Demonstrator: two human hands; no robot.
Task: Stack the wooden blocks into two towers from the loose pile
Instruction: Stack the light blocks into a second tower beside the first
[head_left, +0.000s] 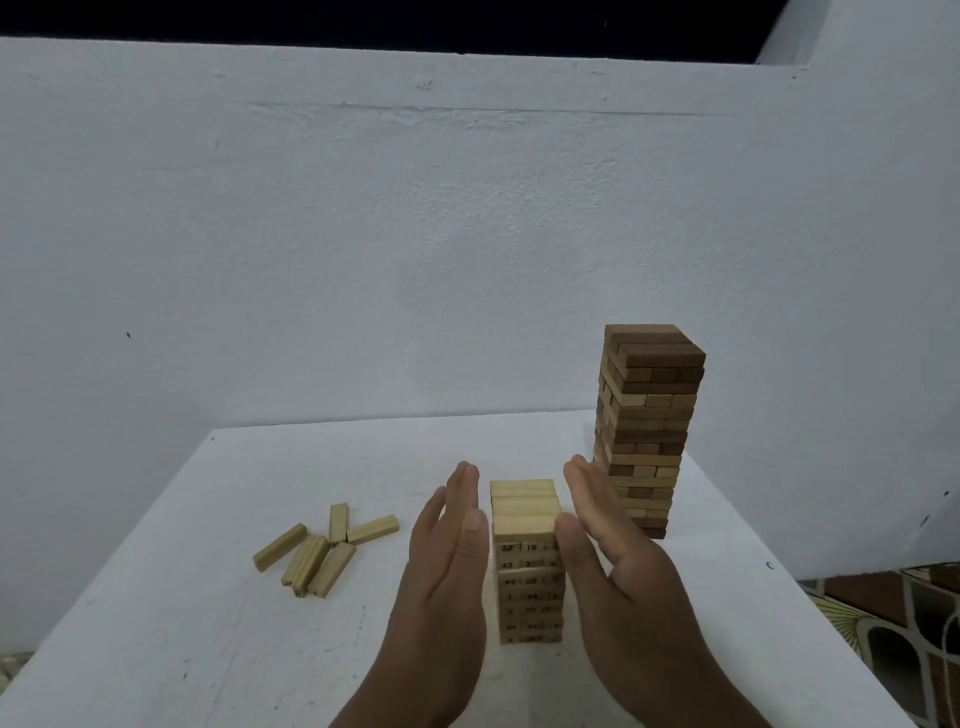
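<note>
Squaring up looks like the step in hand: both palms should close in evenly from opposite sides, pressing lightly so the layers line up without shoving the stack sideways or toppling it.

The short tower of pale wooden blocks with printed numbers (527, 561) stands near the front edge of the white desk (208, 597), directly between the hands. The left hand (449, 561) is flat, fingers straight, just beside the tower's left face with a narrow gap showing. The right hand (608, 551) is also flat and straight-fingered, its thumb seemingly touching the tower's upper right edge. Neither hand grips anything.

The tall tower of mixed brown and tan wooden blocks (647, 431) stands behind the right hand, toward the desk's far right corner. The loose pile of pale wooden blocks (322, 551) lies toward the left edge, well apart from both hands.
</note>
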